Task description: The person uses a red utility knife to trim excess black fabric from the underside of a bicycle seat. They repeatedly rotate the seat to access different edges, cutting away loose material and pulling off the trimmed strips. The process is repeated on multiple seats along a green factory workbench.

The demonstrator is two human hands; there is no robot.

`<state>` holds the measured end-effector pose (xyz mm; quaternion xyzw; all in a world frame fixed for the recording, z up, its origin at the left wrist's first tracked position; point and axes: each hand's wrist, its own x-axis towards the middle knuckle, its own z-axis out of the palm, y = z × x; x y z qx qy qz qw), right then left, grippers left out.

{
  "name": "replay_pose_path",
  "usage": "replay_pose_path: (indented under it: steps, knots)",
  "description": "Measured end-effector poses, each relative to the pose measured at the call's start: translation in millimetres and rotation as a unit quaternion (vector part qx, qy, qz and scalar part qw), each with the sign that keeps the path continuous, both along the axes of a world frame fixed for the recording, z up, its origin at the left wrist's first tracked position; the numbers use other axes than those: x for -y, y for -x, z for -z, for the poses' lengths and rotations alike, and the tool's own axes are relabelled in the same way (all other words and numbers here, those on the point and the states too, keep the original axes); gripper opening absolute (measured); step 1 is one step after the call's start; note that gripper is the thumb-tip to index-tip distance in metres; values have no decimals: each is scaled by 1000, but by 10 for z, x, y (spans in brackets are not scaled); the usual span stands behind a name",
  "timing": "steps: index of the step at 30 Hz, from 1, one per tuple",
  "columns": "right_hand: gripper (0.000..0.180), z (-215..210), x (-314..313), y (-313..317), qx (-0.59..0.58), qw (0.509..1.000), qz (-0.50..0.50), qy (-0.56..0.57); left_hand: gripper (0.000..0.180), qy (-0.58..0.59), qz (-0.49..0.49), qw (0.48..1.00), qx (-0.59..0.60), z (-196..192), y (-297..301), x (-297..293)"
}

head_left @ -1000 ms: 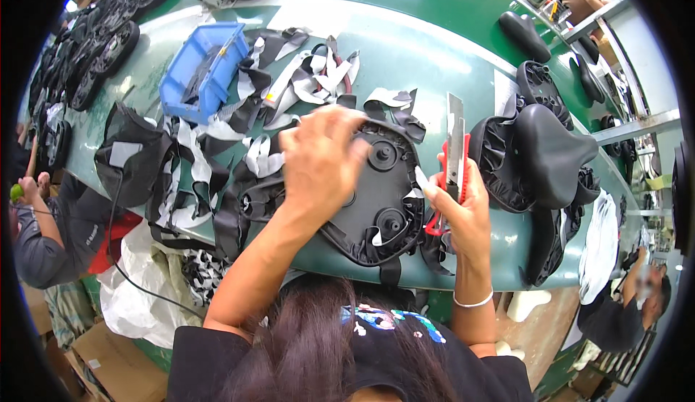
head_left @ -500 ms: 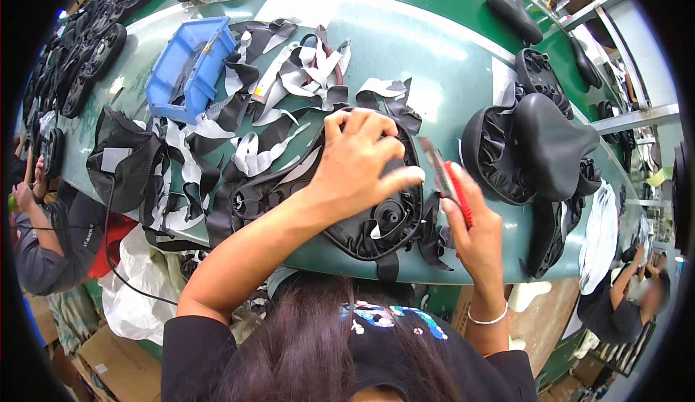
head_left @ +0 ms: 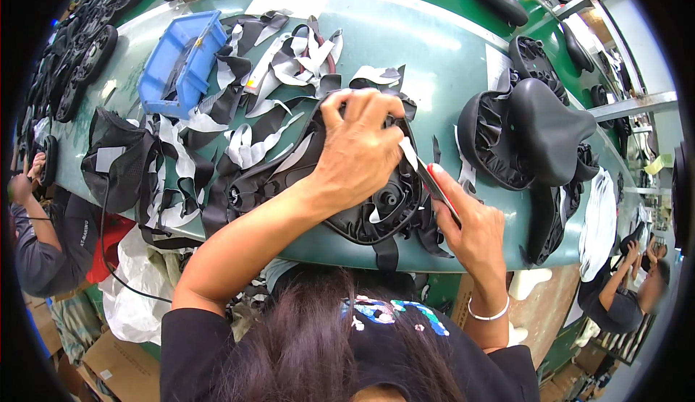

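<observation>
An upside-down black bicycle saddle [head_left: 347, 217] lies on the table before me, its gathered cover edge and dark shell showing. My left hand [head_left: 358, 149] reaches over it, fingers curled onto the far right part of its rim. What exactly the fingertips pinch is hidden. In my right hand [head_left: 472, 232] is a utility knife [head_left: 443, 198] with a red and dark handle, pointing up and left at the saddle's right rim. A pale strip [head_left: 409, 154] shows at the blade end, close to my left thumb; whether the blade touches it I cannot tell.
Black and white trimmed scraps [head_left: 250, 149] spread left and beyond the saddle. A blue bin [head_left: 181, 65] stands far left, near a black mesh piece [head_left: 116, 159]. Several black saddles [head_left: 546, 130] are piled at right. Other people sit at the left and right edges.
My right hand has brought the knife left and inward, from beside the saddle to its rim. A strip now hangs at the saddle's right side. My left hand keeps its hold.
</observation>
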<state>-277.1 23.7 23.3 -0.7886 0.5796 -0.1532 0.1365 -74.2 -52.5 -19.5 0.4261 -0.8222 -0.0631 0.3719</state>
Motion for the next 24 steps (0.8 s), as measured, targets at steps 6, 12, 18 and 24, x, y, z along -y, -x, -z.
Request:
replay_pose_path:
  steps: [6, 12, 18, 24]
  knots:
    - [49, -293, -299, 9, -77, 995, 6, -60, 21, -63, -189, 961, -190, 18, -239, 114]
    - [46, -333, 749, 250, -115, 981, -152, 22, 30, -365, -99, 861, -341, -225, -586, -155]
    - [51, -408, 776, -29, -213, 942, -259, 12, 32, -319, 62, 697, -639, -294, -543, -284]
    - [49, -391, 97, 242, -202, 968, -147, -10, 32, -170, -12, 903, -395, -825, -959, -79]
